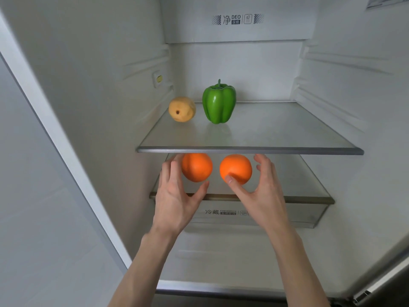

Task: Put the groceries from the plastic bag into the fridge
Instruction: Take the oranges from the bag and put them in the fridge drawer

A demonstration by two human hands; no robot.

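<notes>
Two oranges sit side by side on the lower glass shelf of the open fridge. My left hand is cupped loosely round the left orange, fingers straight along its left side and thumb just under it. My right hand touches the right orange with its thumb tip, while its fingers are spread a little to the right of the fruit. On the upper glass shelf stand a green bell pepper and a yellow pear. The plastic bag is not in view.
A crisper drawer with a printed label lies under the lower shelf. The fridge's left wall and right wall carry shelf rails. The right half of the upper shelf is bare glass. The door edge shows at bottom right.
</notes>
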